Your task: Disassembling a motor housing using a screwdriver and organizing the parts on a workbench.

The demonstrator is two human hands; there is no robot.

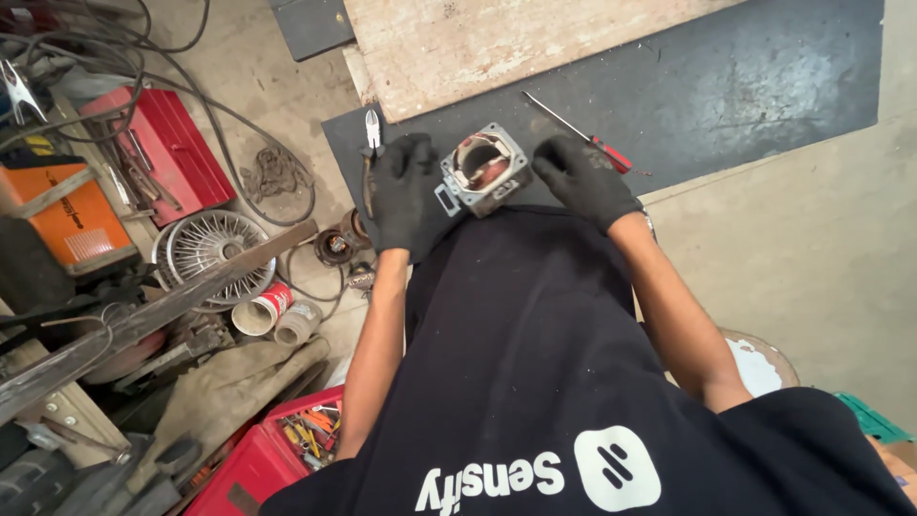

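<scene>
Pliers (369,158) sit just left of the motor stator housing (484,169), and your gloved left hand (405,191) is spread flat right beside them, touching the housing's left side without really gripping it. Housing's on the dark mat (726,86), tilted, at the mat's near edge. Your right hand (584,178), loosely curled and empty, covers the red screwdriver (583,134). Bump it and I'd guess the housing tips onto your lap.

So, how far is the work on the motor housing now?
The grey motor housing looks already opened, its windings exposed. The left hand steadies it; the right hand rests beside it, holding nothing. Pliers and the screwdriver lie unused. What remains is unclear.
</scene>
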